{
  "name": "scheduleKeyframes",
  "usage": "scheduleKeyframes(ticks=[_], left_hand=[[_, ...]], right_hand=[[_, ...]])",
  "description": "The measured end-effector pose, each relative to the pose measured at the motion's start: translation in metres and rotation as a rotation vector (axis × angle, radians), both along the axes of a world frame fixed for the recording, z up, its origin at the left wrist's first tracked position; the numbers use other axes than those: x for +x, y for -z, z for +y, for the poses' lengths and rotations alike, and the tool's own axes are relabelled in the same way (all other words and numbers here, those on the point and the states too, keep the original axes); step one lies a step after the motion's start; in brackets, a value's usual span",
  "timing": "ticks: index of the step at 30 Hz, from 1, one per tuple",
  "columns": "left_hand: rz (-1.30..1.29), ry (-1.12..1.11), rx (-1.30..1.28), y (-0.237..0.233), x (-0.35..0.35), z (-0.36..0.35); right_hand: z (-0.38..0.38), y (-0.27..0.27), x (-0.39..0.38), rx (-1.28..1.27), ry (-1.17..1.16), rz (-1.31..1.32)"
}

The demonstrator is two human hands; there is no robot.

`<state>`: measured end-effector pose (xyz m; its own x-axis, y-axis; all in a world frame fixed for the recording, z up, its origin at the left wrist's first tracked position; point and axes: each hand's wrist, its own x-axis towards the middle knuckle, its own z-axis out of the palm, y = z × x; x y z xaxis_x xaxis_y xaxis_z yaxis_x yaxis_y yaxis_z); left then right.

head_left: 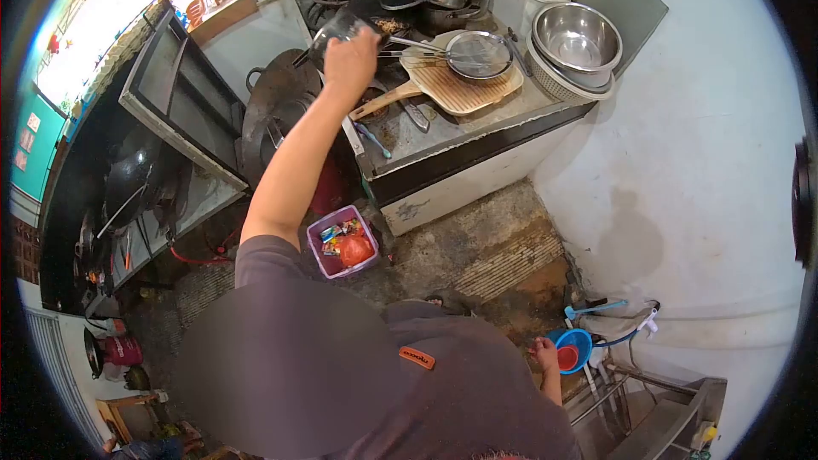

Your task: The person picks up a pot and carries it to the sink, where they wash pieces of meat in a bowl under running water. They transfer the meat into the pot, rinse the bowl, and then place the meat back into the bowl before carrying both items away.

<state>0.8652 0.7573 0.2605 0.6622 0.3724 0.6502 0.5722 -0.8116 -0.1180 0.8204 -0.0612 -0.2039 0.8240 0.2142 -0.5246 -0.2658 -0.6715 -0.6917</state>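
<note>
Clear, glassy lid (pixel 342 26) held just beyond left grip (pixel 351 61), likely slippery, fragile; hold centrally. Right grip (pixel 543 353) can't be told.

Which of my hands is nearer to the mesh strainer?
Left. Your left hand is stretched forward, left of the mesh strainer; your right hand is down at your side, far from it.

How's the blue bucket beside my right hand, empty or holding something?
Holding something: the blue bucket has a red object inside its rim; what exactly, unclear.
</note>
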Motion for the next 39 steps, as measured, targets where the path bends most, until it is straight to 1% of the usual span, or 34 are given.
scheduleKeyframes(ticks=[1, 3, 4, 6, 7, 8, 10, 11, 12, 13, 14, 15, 17, 18, 19, 21, 22, 23, 24, 25, 26, 27, 29, 31, 32, 33, 34, 35, 37, 38, 39], left_hand=[[-0.057, -0.022, -0.029, -0.01, -0.005, 0.006], [-0.262, 0.074, -0.073, -0.025, -0.018, 0.024], [-0.323, 0.016, -0.225, -0.041, -0.025, 0.021], [-0.518, 0.169, -0.309, -0.062, -0.042, 0.025], [-0.599, 0.264, -0.331, -0.076, -0.053, 0.017], [-0.604, 0.275, -0.326, -0.083, -0.061, 0.016], [-0.723, 0.455, -0.682, -0.092, -0.069, 0.008], [-0.723, 0.47, -0.687, -0.095, -0.07, -0.001], [-0.811, 0.618, -0.938, -0.1, -0.072, -0.016], [-0.887, 0.764, -1.197, -0.102, -0.072, -0.031], [-0.955, 0.823, -1.291, -0.103, -0.067, -0.049], [-0.943, 0.842, -1.309, -0.103, -0.063, -0.067], [-1.009, 1.034, -1.586, -0.099, -0.051, -0.094], [-0.957, 1.098, -1.652, -0.089, -0.043, -0.095], [-0.899, 1.197, -1.734, -0.088, -0.038, -0.111], [-0.827, 1.24, -1.9, -0.077, -0.023, -0.135], [-0.782, 1.244, -1.984, -0.073, -0.017, -0.149], [-0.746, 1.266, -2.02, -0.068, -0.01, -0.163], [-0.708, 1.248, -2.116, -0.064, -0.004, -0.179], [-0.659, 1.227, -2.211, -0.06, 0.001, -0.196], [-0.592, 1.209, -2.285, -0.053, 0.006, -0.212], [-0.526, 1.201, -2.296, -0.049, 0.009, -0.23], [-0.469, 1.058, -2.341, -0.038, 0.008, -0.267], [-0.453, 0.959, -2.389, -0.016, 0.005, -0.312], [-0.376, 0.944, -2.385, 0.003, 0.0, -0.326], [-0.3, 0.944, -2.372, 0.022, -0.002, -0.342], [-0.24, 0.97, -2.284, 0.042, -0.009, -0.361], [-0.167, 0.98, -2.206, 0.058, -0.017, -0.382], [-0.154, 0.829, -2.033, 0.075, -0.062, -0.45], [0.005, 0.93, -2.019, 0.125, -0.062, -0.443], [0.079, 0.962, -2.014, 0.148, -0.074, -0.462]], right_hand=[[0.002, -0.003, -0.001, 0.003, 0.0, 0.001], [0.007, -0.015, 0.001, 0.0, 0.028, 0.067], [0.011, -0.024, 0.0, 0.004, 0.028, 0.066], [0.016, -0.04, -0.003, 0.023, 0.083, 0.174], [0.016, -0.045, -0.004, 0.03, 0.088, 0.169], [0.016, -0.049, -0.004, 0.041, 0.09, 0.169], [0.016, -0.053, -0.004, 0.052, 0.108, 0.163], [0.016, -0.055, -0.001, -0.011, 0.029, 0.091], [0.013, -0.058, -0.002, -0.078, -0.047, 0.022], [0.013, -0.065, -0.003, -0.084, -0.026, 0.021], [0.017, -0.07, 0.001, -0.035, -0.002, 0.044], [0.025, -0.079, 0.003, 0.015, 0.024, 0.066], [0.049, -0.122, -0.002, 0.043, 0.07, 0.046], [0.056, -0.136, -0.008, 0.072, 0.088, 0.029], [0.056, -0.134, -0.013, 0.068, 0.12, 0.03], [0.054, -0.13, -0.027, 0.065, 0.118, -0.106], [0.057, -0.145, -0.038, 0.055, 0.158, -0.104], [0.064, -0.171, -0.05, 0.064, 0.141, -0.106], [0.067, -0.187, -0.06, 0.078, 0.128, -0.103], [0.062, -0.192, -0.069, 0.075, 0.181, -0.097], [0.055, -0.194, -0.084, 0.037, 0.172, -0.071], [0.049, -0.197, -0.1, 0.004, 0.173, -0.043], [0.054, -0.225, -0.13, 0.022, 0.234, -0.24], [0.039, -0.24, -0.164, -0.199, 0.222, -0.394], [0.022, -0.211, -0.19, -0.448, 0.092, -0.57], [0.023, -0.244, -0.204, -0.307, 0.166, -0.436], [0.012, -0.238, -0.227, -0.122, 0.293, -0.43], [0.001, -0.232, -0.251, -0.171, 0.384, -0.399], [-0.018, -0.209, -0.319, -0.226, 0.555, -0.342], [-0.026, -0.193, -0.358, -0.272, 0.616, -0.359], [-0.034, -0.183, -0.392, -0.298, 0.664, -0.378]])
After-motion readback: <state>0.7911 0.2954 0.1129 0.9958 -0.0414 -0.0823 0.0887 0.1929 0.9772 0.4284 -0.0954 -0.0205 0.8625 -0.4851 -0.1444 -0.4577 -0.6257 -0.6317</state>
